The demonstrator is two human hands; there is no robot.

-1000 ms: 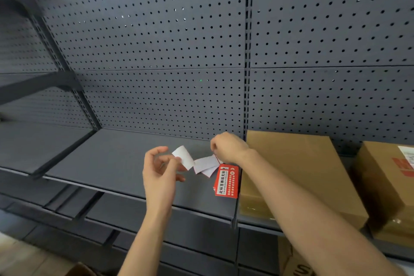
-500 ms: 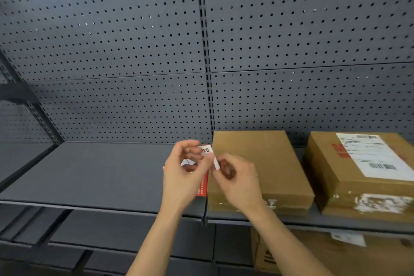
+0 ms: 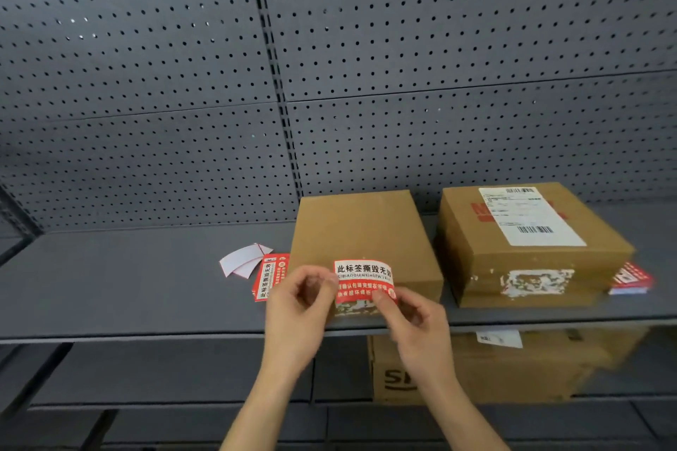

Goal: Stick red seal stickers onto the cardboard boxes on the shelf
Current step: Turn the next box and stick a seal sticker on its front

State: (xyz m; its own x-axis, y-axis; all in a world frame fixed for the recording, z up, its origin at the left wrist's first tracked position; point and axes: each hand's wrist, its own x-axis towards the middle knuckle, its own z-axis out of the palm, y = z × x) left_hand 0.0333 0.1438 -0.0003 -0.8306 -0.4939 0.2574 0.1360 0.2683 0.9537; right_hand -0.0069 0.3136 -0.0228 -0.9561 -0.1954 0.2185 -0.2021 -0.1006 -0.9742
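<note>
Fingertips of the left hand [image 3: 298, 298] and right hand [image 3: 412, 318] are pinching a limp red-and-white paper seal sticker [image 3: 363, 280] by its side edges — light, tacky, crease-prone — over the plain brown cardboard box [image 3: 361, 227].

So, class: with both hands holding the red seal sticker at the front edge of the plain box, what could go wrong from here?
1. The red seal sticker, pinched by the left hand and right hand, may go on crooked or creased over the plain box edge.
2. Torn label residue on the box front could weaken the bond.
3. A sleeve or arm could knock the sticker stack at the shelf's front.
</note>
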